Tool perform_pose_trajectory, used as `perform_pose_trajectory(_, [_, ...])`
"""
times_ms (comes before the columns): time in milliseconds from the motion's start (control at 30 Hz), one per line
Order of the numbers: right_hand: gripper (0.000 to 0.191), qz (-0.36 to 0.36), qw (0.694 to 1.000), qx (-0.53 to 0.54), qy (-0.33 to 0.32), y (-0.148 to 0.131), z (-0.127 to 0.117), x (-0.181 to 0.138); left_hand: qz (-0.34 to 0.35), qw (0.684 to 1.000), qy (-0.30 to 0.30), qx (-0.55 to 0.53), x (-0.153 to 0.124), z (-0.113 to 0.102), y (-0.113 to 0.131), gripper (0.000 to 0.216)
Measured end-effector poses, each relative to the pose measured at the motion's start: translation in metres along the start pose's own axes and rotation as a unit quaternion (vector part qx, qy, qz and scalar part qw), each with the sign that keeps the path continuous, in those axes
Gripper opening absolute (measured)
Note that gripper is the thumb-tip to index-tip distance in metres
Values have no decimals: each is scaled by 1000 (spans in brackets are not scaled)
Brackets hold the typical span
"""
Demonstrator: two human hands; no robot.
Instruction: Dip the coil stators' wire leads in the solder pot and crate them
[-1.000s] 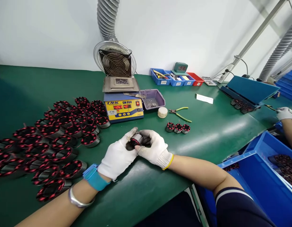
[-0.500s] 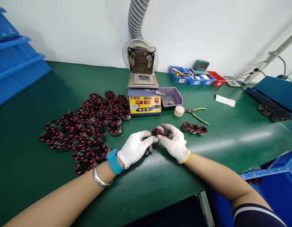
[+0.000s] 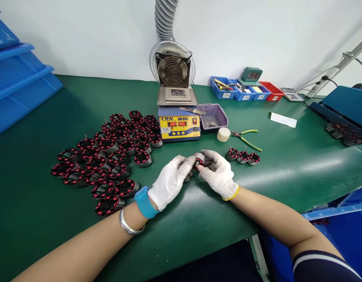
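Stator (image 3: 200, 159), red-wound, sits pinched between both gloved hands just above the green mat (image 3: 198, 219). Left hand (image 3: 170, 181) curls its fingers narrowly against the near-left side; right hand (image 3: 217, 172) wraps fingertips over the top and right. Just right of the fingers stand three small stators (image 3: 243, 156); left of them spreads a crowd of wound stators (image 3: 110, 160). Beyond the fingertips sit a tape roll (image 3: 223, 134), pliers (image 3: 245, 138), and the yellow solder pot (image 3: 179, 124) under its fan (image 3: 172, 70).

A single head-worn camera is looking forward and down, close above the green workbench (image 3: 257, 184), facing the solder pot (image 3: 179, 124).
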State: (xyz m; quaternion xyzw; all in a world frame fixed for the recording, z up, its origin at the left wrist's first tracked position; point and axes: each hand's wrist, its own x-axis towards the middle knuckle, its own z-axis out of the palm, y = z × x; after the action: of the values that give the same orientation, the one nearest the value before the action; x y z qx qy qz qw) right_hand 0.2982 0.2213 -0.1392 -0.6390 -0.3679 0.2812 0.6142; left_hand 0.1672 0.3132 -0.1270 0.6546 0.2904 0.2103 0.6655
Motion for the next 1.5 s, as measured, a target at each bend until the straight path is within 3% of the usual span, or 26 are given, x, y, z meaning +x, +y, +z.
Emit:
perform_pose_trajectory(67, [47,-7,1000,-2,-14,-1,0,0,-25,1000,-11,-13,-2,4,5,39])
perform_pose_trajectory(133, [47,6,1000,3,-17,-3,1,0,-23,999,19,-25,-6,2,9,32])
perform_pose_trajectory(300, [46,36,999,19,-7,-5,3,0,122,974,167,-88,-14,-16,14,16])
perform_pose_trajectory(367, [47,34,999,17,-7,-3,3,0,134,969,191,-80,-10,-19,12,19])
perform_pose_trajectory(500, [49,11,1000,-4,-14,3,1,-2,80,989,90,91,-2,-14,7,22])
perform_pose_trajectory(633, [48,2,1000,-23,0,5,2,0,127,977,5,171,-13,-13,7,20])
perform_pose_trajectory(700, [47,17,1000,-10,13,3,3,2,140,981,8,135,-19,-16,9,20])
perform_pose_trajectory(767, [46,32,999,11,22,0,4,3,120,985,59,108,-21,-19,11,24])
perform_pose_trajectory(833, [46,36,999,13,25,-3,4,4,97,982,82,139,-17,-18,10,25])
perform_pose_trajectory(1000, [46,9,999,-24,33,-4,4,2,67,965,-9,253,-10,-7,3,22])
perform_pose_trajectory(1100, [48,11,999,-41,34,-2,3,2,128,973,-4,192,-17,-5,1,15])
perform_pose_trajectory(1167, [47,10,998,-43,43,-2,2,2,162,980,66,98,-23,-6,3,13])
perform_pose_trajectory(1233, [46,-11,997,-60,50,-6,-1,4,147,977,151,4,-25,-6,4,19])
perform_pose_trajectory(1300, [46,-52,993,-96,53,-15,-5,12,103,977,179,-44,-24,-2,2,25])
perform_pose_trajectory(1400, [45,-112,975,-183,56,-36,-10,45,56,993,99,-28,-15,7,-4,31])
perform_pose_trajectory(1500, [44,-189,931,-310,42,-62,-6,103,46,998,4,40,-6,12,-8,25])
